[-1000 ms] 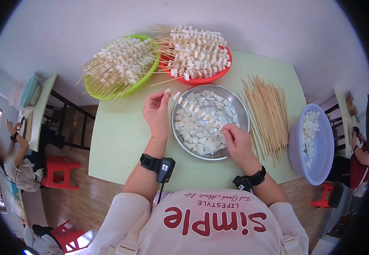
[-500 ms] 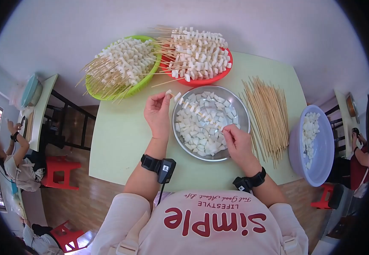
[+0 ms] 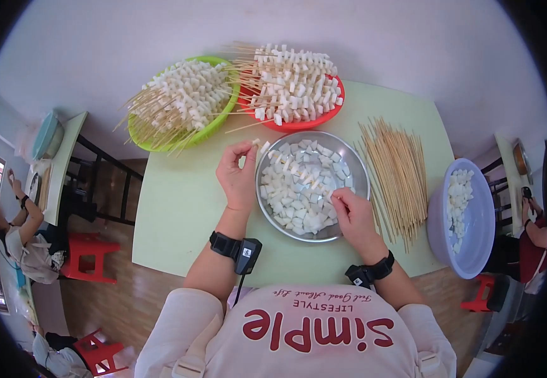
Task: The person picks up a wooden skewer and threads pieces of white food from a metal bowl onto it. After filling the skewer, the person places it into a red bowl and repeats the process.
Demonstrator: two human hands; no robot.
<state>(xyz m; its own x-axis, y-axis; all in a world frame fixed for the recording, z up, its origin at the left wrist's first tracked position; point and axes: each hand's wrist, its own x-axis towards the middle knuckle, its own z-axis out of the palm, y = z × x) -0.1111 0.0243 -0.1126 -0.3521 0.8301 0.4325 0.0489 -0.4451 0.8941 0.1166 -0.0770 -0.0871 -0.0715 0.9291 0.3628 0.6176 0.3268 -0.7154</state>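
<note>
A skewer threaded with several white food pieces (image 3: 294, 169) slants across the metal bowl (image 3: 365, 165), over loose white chunks (image 3: 286, 205). At the skewer's lower right end, my right hand (image 3: 355, 217) is closed in a pinch around the stick. My left hand (image 3: 236, 176) is by the bowl's left rim, its thumb and forefinger pinched on a small white piece (image 3: 256, 142) at the upper left end of the row. A black strap with a small box circles each wrist.
Loaded skewers fill a green basket (image 3: 207, 133) and a red basket (image 3: 324, 118) behind the bowl. Bare bamboo skewers (image 3: 396, 179) lie to its right. A lilac tub (image 3: 480, 220) with white pieces stands past the table's right edge. People sit at both sides near red stools (image 3: 87, 252).
My left fingers have shifted slightly, still pinched at the skewer's upper end. My right hand stays almost in place. The person at far left has moved a raised hand.
</note>
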